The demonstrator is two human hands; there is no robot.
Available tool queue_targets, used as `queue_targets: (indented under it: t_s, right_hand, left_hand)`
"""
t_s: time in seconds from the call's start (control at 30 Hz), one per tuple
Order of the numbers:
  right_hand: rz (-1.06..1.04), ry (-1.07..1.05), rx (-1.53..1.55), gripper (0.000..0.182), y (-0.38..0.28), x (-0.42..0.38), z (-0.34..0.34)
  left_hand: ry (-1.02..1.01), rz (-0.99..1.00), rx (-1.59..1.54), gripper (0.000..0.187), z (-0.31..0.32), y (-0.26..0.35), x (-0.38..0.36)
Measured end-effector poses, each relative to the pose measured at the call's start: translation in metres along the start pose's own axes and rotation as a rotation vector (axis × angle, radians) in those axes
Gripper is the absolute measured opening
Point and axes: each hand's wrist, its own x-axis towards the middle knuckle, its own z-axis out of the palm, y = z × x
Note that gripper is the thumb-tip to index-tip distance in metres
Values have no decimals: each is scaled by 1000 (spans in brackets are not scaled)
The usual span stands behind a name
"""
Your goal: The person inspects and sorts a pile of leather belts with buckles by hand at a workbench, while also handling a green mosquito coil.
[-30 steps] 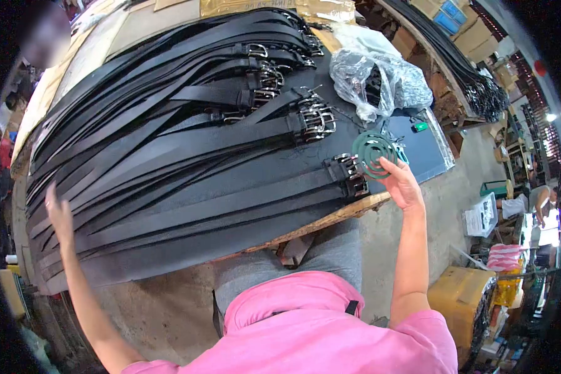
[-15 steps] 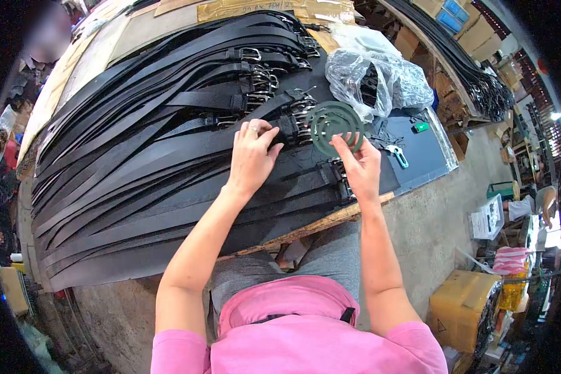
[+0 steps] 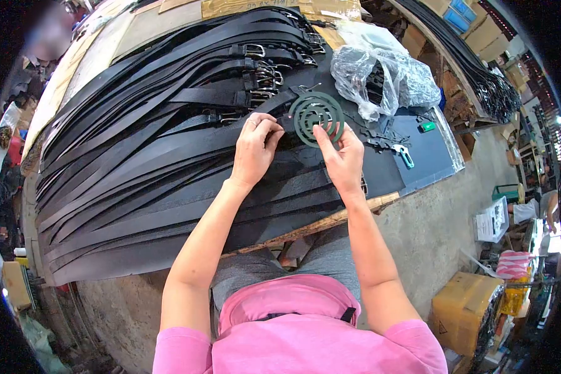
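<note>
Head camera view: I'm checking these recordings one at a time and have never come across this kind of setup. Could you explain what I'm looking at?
There is no machine here: someone in a pink shirt works with two bare hands. The camera is worn on the head and looks forward and down, so the arms come in from the bottom and the wide view bends near its edges.

The right hand pinches a green spiral coil. The left hand is at the black belts, fingers curled; whether it grips one is hard to tell.

Those belts lie lengthwise across the table, with metal buckles at their right ends. Farther right are a clear plastic bag, a blue-handled tool and a small green object.
</note>
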Motion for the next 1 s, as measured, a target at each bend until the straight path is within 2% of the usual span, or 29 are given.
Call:
queue_targets:
  t_s: [0.13, 0.3, 0.37, 0.7, 0.9, 1.0]
  right_hand:
    - [-196, -52, -173, 7, -7, -4, 3]
    - [-254, -123, -237, 12, 0, -6, 6]
    - [-277, -129, -258, 13, 2, -7, 6]
    - [-293, -134, -294, 14, 5, -8, 7]
    - [-281, -96, -279, 12, 1, -8, 5]
    - [-257, -40, -239, 9, -7, -4, 0]
  left_hand:
    - [-20, -82, -84, 10, -7, -5, -5]
    - [-3, -49, -76, 10, -5, -9, -6]
    - [-4, -93, -134, 12, -5, -6, -6]
    - [-2, -24, -84, 8, -5, -10, -6]
    - [-45, -220, -218, 11, -12, 3, -3]
    - [-152, 72, -4, 12, -19, 3, -4]
